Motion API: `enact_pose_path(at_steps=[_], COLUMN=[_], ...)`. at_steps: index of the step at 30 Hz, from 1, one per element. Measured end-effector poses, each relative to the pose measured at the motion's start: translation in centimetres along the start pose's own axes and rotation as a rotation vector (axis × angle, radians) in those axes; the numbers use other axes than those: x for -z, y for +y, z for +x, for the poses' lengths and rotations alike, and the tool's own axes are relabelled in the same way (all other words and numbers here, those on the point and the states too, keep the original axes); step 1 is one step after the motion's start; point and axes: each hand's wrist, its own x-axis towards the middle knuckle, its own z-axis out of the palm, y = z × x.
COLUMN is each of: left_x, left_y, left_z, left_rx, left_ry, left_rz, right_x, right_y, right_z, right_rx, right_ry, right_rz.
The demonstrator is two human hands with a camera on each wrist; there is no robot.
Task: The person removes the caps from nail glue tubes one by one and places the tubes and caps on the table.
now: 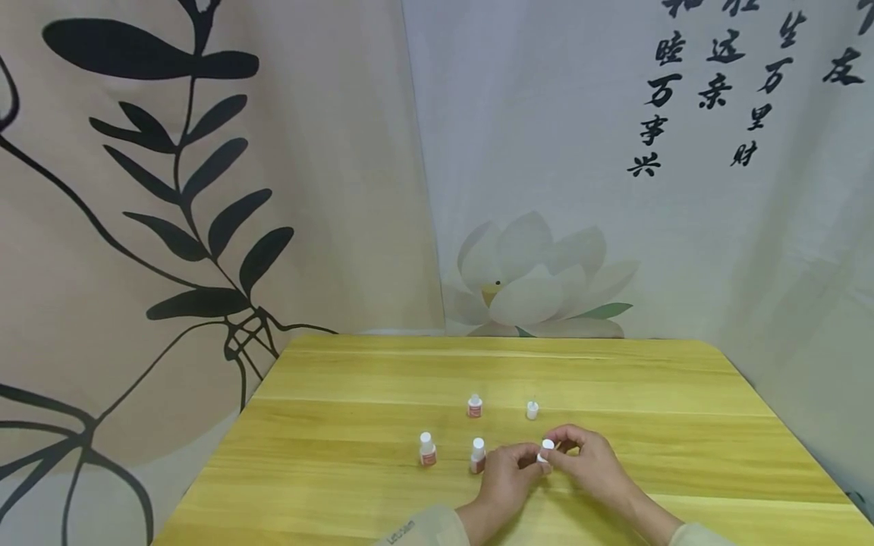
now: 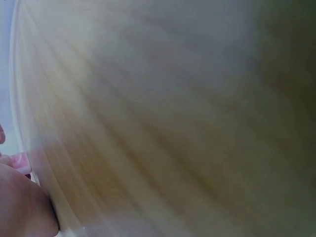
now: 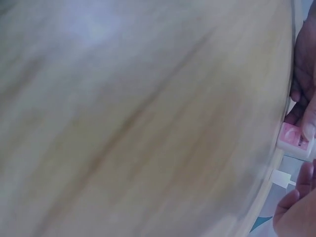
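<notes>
A small white bottle with a pink label (image 3: 292, 134) is held in my left hand (image 1: 507, 478), low over the table at right of centre. In the head view the fingers of my right hand (image 1: 592, 464) pinch its white cap (image 1: 548, 444). Whether that cap still sits on the neck is hard to tell. Just left of my left hand stands a capped bottle (image 1: 478, 455). Only the pink edge of the held bottle (image 2: 20, 162) shows in the left wrist view, beside part of my left hand (image 2: 24, 205).
Another capped bottle (image 1: 427, 449) stands farther left. Behind, a bottle with a narrow, pale top (image 1: 474, 406) stands beside a loose white cap (image 1: 532, 410) with a thin stem upward. The wooden table (image 1: 328, 485) ends at a printed curtain (image 1: 355, 189).
</notes>
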Motion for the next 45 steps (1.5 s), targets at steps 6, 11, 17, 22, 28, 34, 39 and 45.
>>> enact_pose_path(at_steps=[6, 11, 17, 22, 28, 34, 39, 45], left_x=[0.18, 0.19, 0.13, 0.17, 0.21, 0.13, 0.14, 0.19], left_y=[-0.08, -0.24, -0.22, -0.08, -0.08, -0.12, -0.09, -0.09], left_z=[-0.07, 0.02, 0.07, 0.01, -0.08, 0.03, 0.05, 0.03], left_rx=[-0.008, -0.022, -0.019, -0.010, -0.012, -0.014, -0.010, 0.000], left_ry=[-0.016, -0.021, -0.011, -0.020, -0.029, -0.031, -0.026, -0.021], left_rz=[-0.019, -0.050, -0.039, -0.064, -0.071, -0.069, -0.044, -0.002], right_x=[-0.06, -0.12, -0.08, 0.00, 0.08, 0.05, -0.11, -0.28], right_y=[0.12, 0.24, 0.28, 0.25, 0.15, 0.17, 0.14, 0.05], right_z=[0.08, 0.20, 0.21, 0.13, 0.04, 0.12, 0.23, 0.14], right_rx=[-0.006, -0.040, -0.009, 0.003, 0.002, 0.010, 0.012, 0.011], right_ry=[0.002, 0.029, 0.017, -0.006, -0.008, 0.003, 0.014, 0.022], right_rz=[-0.003, -0.015, -0.028, -0.004, 0.030, -0.007, -0.023, -0.003])
